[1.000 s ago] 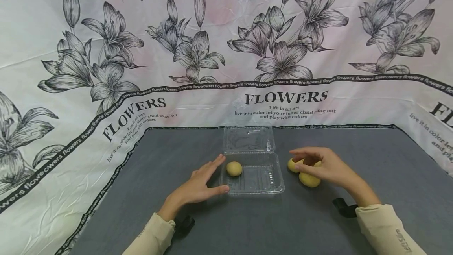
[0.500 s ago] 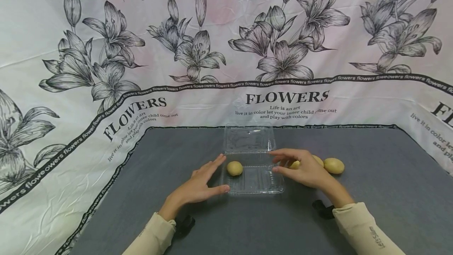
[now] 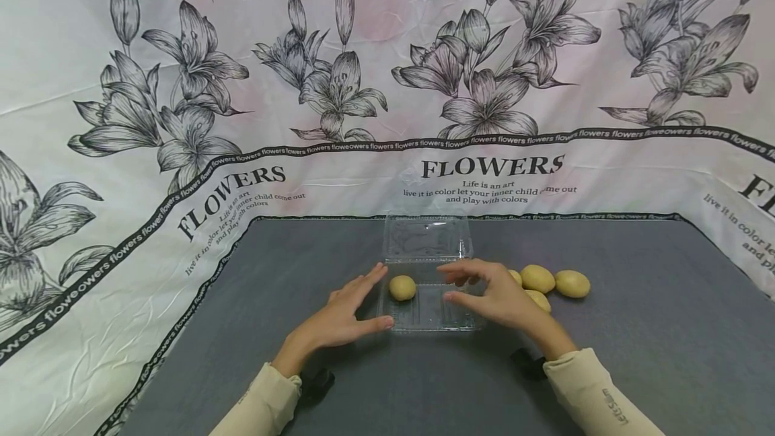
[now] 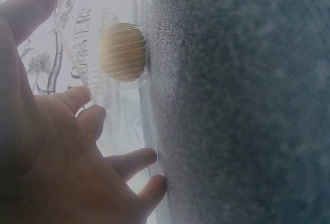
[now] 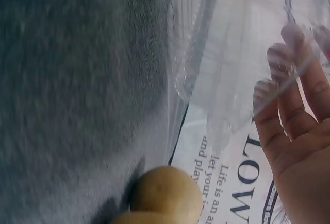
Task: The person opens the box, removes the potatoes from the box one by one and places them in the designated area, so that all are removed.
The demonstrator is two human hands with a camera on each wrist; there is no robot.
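A clear plastic clamshell box (image 3: 432, 318) lies with its lid (image 3: 426, 237) raised at the back. One yellow potato (image 3: 402, 288) sits in its left part; the left wrist view shows this potato (image 4: 124, 53) through the ribbed wall. My left hand (image 3: 339, 318) is at the box's left side, fingers and thumb spread, fingertips right at the rim. Over the right part of the box is my right hand (image 3: 493, 295), fingers loosely bent and thumb apart, nothing between them. In the right wrist view, the right hand's fingers (image 5: 268, 123) reach to the clear rim.
Several more potatoes (image 3: 537, 278) lie together on the grey tabletop (image 3: 642, 328), just right of the box and partly behind my right hand. A white flower-printed cloth (image 3: 339, 187) hangs behind the table and along its left side.
My right hand has moved left from above the loose potatoes to the right side of the box, uncovering more of them. The left hand and the potato in the box stay put.
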